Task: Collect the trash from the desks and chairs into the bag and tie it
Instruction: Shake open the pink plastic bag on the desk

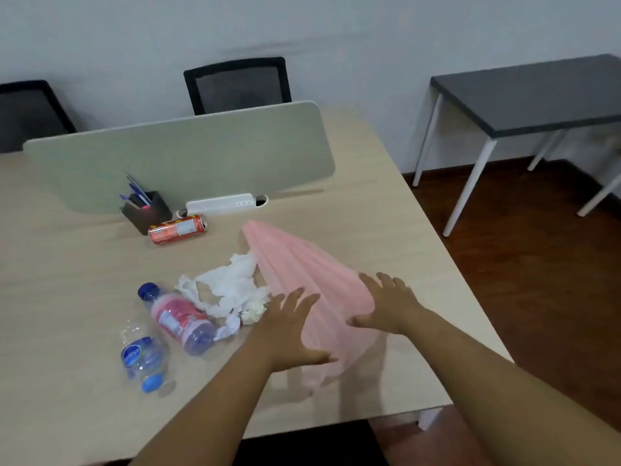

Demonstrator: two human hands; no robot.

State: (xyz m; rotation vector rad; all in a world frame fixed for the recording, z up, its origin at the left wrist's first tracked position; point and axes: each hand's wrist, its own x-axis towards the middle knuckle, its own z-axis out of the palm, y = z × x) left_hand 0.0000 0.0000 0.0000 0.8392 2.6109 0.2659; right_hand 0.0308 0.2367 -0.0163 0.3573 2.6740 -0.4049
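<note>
A thin pink plastic bag (302,264) lies stretched across the light wood desk (67,280); its near end is raised off the surface and casts a shadow. My left hand (285,334) holds the bag's left near edge, fingers spread and thumb across the plastic. My right hand (389,307) grips the right near edge the same way. Left of the bag lie crumpled white tissues (232,287), a small paper wad (252,311), a pink-labelled bottle (181,321), a crushed clear water bottle (144,361) and a red can (178,229) on its side.
A grey-green divider panel (188,153) stands across the desk, with a dark pen holder (148,211) and a white power strip (220,203) in front of it. Two black mesh chairs (238,84) stand behind. A dark table (531,95) stands at the right over the brown floor.
</note>
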